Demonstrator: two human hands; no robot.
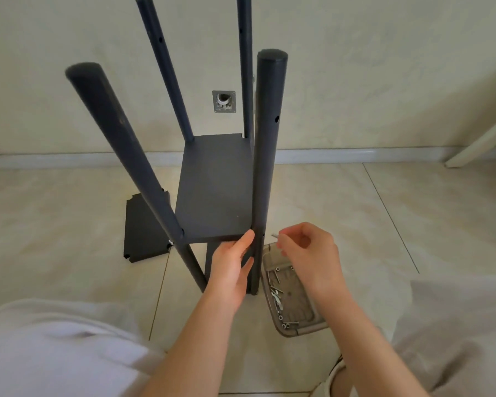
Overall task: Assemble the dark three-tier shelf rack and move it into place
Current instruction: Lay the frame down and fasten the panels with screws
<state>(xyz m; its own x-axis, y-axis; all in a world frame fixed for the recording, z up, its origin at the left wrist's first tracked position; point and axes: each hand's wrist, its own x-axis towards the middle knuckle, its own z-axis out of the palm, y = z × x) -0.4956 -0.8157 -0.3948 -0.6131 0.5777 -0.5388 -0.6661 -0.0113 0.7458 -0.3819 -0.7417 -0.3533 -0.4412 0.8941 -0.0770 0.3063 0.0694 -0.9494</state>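
Currently: tiled floor [384, 224], pale wall [355, 67] behind. Rack [166, 70] stands on the floor near the wall, four posts up, a shelf [215, 190] fitted low. Loose panel [143, 233] lies flat on the floor left of the rack, partly hidden by the front-left post. Tray [304, 330] of screws [277, 296] sits on the floor just right of the front-right post [267, 156], top end under the right hand [309, 253]. Left hand [231, 267] grips that post at the shelf corner. Wall plate [224, 101] shows between the rear posts. Right-hand fingertips are pinched together on one screw [274, 235], just beside the post.
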